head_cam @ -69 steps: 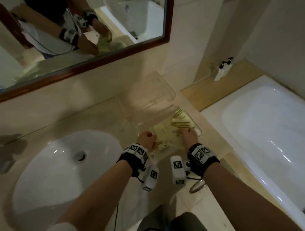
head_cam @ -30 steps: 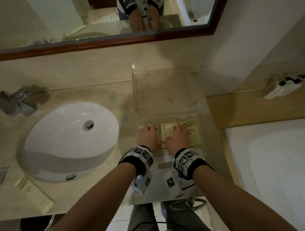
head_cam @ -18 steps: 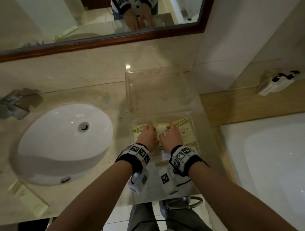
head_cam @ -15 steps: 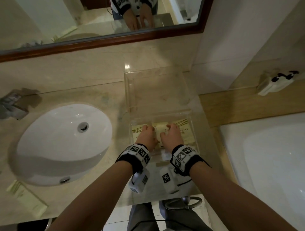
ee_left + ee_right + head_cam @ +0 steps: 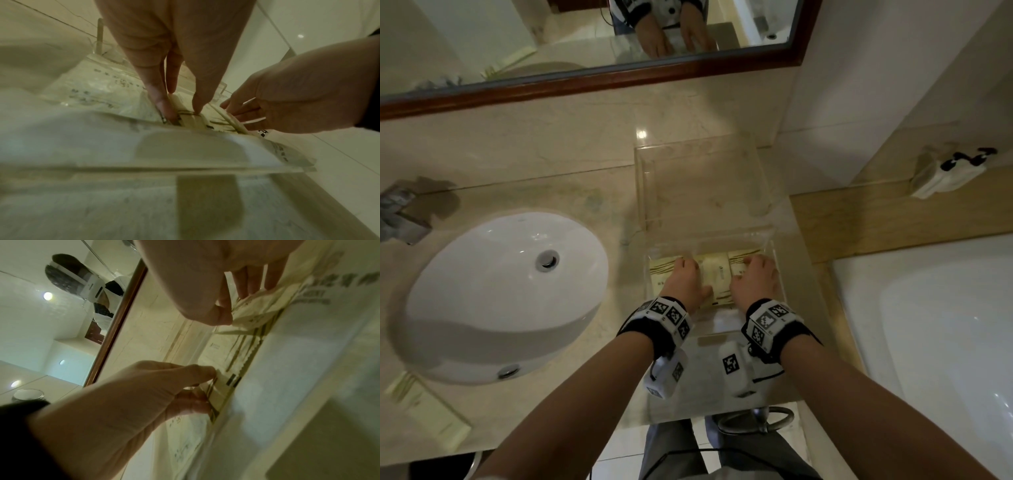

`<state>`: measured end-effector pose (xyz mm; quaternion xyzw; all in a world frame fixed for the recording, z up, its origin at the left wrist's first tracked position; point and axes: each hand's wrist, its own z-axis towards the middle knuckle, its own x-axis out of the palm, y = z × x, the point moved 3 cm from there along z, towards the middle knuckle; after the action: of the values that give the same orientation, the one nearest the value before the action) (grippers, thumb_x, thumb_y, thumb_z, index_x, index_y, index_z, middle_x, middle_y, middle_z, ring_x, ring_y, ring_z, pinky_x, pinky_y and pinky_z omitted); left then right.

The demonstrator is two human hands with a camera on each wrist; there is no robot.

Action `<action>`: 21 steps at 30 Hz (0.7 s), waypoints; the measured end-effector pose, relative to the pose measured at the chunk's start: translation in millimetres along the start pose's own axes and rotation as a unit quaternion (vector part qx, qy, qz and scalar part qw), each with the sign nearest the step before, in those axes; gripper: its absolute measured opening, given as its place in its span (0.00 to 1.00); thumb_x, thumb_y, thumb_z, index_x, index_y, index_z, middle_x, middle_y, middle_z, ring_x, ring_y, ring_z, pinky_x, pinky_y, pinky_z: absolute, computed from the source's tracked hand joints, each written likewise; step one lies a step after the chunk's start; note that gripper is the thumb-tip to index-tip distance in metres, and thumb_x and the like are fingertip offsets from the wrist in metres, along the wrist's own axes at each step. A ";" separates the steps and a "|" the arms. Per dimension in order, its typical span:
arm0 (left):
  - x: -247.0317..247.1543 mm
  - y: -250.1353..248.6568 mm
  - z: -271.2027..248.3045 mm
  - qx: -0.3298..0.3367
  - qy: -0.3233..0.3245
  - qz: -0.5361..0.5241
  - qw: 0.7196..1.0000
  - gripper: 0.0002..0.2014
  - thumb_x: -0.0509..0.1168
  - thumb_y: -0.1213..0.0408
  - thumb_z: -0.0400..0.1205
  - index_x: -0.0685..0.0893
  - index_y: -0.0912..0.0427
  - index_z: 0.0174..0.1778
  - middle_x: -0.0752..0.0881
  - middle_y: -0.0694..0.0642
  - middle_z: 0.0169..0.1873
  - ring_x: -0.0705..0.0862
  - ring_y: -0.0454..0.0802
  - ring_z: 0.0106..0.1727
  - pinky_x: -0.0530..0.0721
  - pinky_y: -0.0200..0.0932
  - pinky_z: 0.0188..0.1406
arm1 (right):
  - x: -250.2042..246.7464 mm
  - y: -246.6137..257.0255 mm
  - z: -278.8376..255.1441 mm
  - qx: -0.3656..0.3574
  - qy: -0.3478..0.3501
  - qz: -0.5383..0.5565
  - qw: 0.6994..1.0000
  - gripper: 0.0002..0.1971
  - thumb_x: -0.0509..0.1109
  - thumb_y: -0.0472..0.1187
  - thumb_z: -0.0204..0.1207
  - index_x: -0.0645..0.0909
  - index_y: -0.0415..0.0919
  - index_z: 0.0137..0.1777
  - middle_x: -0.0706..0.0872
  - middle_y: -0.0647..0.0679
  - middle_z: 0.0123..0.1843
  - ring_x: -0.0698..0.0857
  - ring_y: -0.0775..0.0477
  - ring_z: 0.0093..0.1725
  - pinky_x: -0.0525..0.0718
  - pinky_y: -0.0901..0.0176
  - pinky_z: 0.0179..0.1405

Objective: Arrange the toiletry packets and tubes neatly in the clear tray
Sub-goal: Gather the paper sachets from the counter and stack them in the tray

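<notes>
A clear tray [image 5: 709, 241] sits on the marble counter to the right of the sink, and its lid [image 5: 705, 181] stands open against the wall. Pale yellow packets [image 5: 717, 277] with olive stripes lie side by side inside it. In the tray, my left hand [image 5: 685, 274] pinches a narrow packet [image 5: 188, 120] between thumb and fingers [image 5: 197, 104]. Just to the right, my right hand [image 5: 755, 279] grips a crumpled packet [image 5: 261, 305]. What lies under the palms is hidden.
A white sink [image 5: 500, 294] fills the counter's left side, with a faucet [image 5: 400, 219] beyond it. One more packet [image 5: 428, 407] lies at the front left corner. A bathtub [image 5: 935, 342] is on the right, and a white bottle [image 5: 945, 174] lies on its ledge. A mirror [image 5: 585, 44] hangs above.
Both hands stay in the tray. The right hand has shifted a little to the right, so a middle packet now shows between the hands.
</notes>
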<state>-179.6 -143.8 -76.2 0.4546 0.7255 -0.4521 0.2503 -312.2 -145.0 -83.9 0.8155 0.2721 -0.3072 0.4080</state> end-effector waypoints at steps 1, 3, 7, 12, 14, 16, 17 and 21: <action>0.0 -0.3 -0.5 0.001 -0.001 0.002 1.000 0.27 0.68 0.58 0.78 0.69 0.66 0.70 0.69 0.62 0.70 0.76 0.58 0.66 0.76 0.46 0.64 | -0.4 -0.2 -0.2 0.004 -0.001 0.002 1.000 0.21 0.64 0.34 0.75 0.70 0.39 0.69 0.64 0.40 0.77 0.64 0.38 0.75 0.65 0.47 0.75; 0.5 -0.4 -0.8 0.002 0.003 0.004 1.000 0.28 0.69 0.58 0.78 0.69 0.66 0.70 0.68 0.62 0.70 0.75 0.58 0.66 0.76 0.45 0.65 | -0.7 0.3 0.0 0.009 0.000 0.011 1.000 0.20 0.65 0.32 0.74 0.71 0.40 0.67 0.64 0.41 0.76 0.65 0.38 0.75 0.65 0.48 0.74; -3.9 1.4 -2.2 -0.010 -0.022 -0.001 1.000 0.24 0.67 0.60 0.79 0.71 0.67 0.68 0.69 0.62 0.69 0.77 0.58 0.64 0.77 0.46 0.63 | -1.1 1.5 -0.4 0.004 0.013 0.023 1.000 0.21 0.63 0.30 0.74 0.71 0.41 0.67 0.63 0.41 0.76 0.65 0.39 0.74 0.65 0.50 0.73; -13.0 18.7 -3.9 -0.060 -0.082 0.057 0.993 0.25 0.63 0.60 0.80 0.69 0.67 0.70 0.70 0.64 0.70 0.71 0.61 0.69 0.72 0.50 0.70 | -1.5 0.4 -0.9 0.010 0.011 0.038 0.999 0.21 0.63 0.29 0.74 0.70 0.40 0.67 0.63 0.40 0.75 0.65 0.39 0.74 0.65 0.49 0.74; -12.3 20.7 -3.9 -0.060 -0.067 0.071 0.993 0.25 0.63 0.60 0.80 0.69 0.67 0.71 0.69 0.65 0.71 0.70 0.62 0.70 0.70 0.50 0.72 | 0.7 1.5 -1.4 0.014 0.016 0.047 0.999 0.20 0.63 0.29 0.74 0.70 0.40 0.66 0.63 0.40 0.75 0.65 0.38 0.74 0.67 0.48 0.75; -12.0 20.0 -4.2 -0.056 -0.059 0.062 0.995 0.25 0.63 0.61 0.80 0.69 0.67 0.71 0.69 0.65 0.71 0.70 0.62 0.70 0.70 0.50 0.72 | 1.5 2.2 -2.3 0.018 0.017 0.057 0.998 0.20 0.63 0.30 0.74 0.71 0.40 0.66 0.64 0.40 0.75 0.66 0.38 0.74 0.67 0.46 0.76; -12.5 20.2 -4.4 -0.056 -0.057 0.052 0.995 0.25 0.63 0.61 0.80 0.69 0.67 0.71 0.68 0.65 0.71 0.70 0.61 0.70 0.70 0.50 0.73 | 1.3 2.4 -3.3 0.018 0.011 0.058 0.998 0.20 0.63 0.31 0.74 0.71 0.40 0.66 0.64 0.40 0.75 0.66 0.37 0.74 0.66 0.45 0.76; -19.5 23.6 -8.5 -0.052 -0.062 0.004 0.997 0.24 0.62 0.62 0.80 0.69 0.66 0.72 0.68 0.62 0.71 0.71 0.59 0.71 0.72 0.49 0.72 | -1.9 12.2 -10.0 -0.029 -0.046 0.045 0.998 0.19 0.62 0.33 0.74 0.71 0.39 0.66 0.63 0.40 0.77 0.61 0.37 0.78 0.59 0.43 0.79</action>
<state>-149.3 -140.6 -67.2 0.4152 0.7290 -0.4401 0.3201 -302.1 -143.3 -71.6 0.7999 0.2254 -0.3177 0.4566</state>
